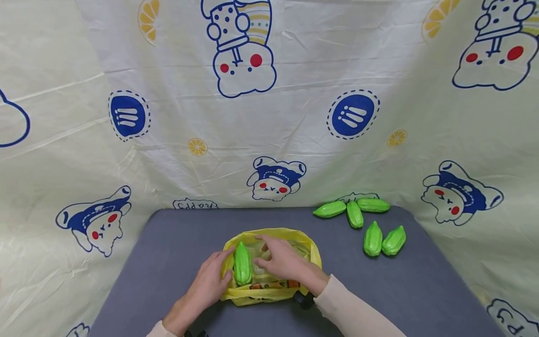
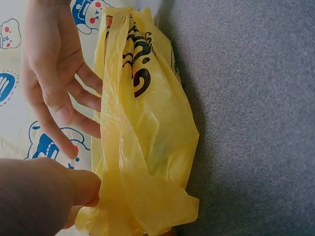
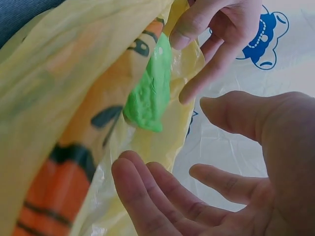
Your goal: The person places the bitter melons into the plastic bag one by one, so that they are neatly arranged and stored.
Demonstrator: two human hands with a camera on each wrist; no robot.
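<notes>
A yellow plastic bag (image 1: pixel 269 296) lies with its mouth spread on the grey table, dark lettering on its side. Inside, at the left end, is one bright green ridged gourd (image 1: pixel 242 264), pointed end away from me; the right wrist view shows part of this gourd (image 3: pixel 151 88) past the bag wall. My left hand (image 1: pixel 209 279) is at the bag's left rim beside the gourd, thumb and fingers spread apart. Over the bag's mouth, right of the gourd, hovers my right hand (image 1: pixel 281 256), fingers loosely bent and nothing between them.
At the table's back right lie several more green gourds: a left one (image 1: pixel 330 209), a middle one (image 1: pixel 355 214) and a right one (image 1: pixel 373 205). Two others (image 1: pixel 372 239) sit side by side nearer. A printed white sheet (image 1: pixel 294 117) hangs behind the grey table (image 1: pixel 177 243).
</notes>
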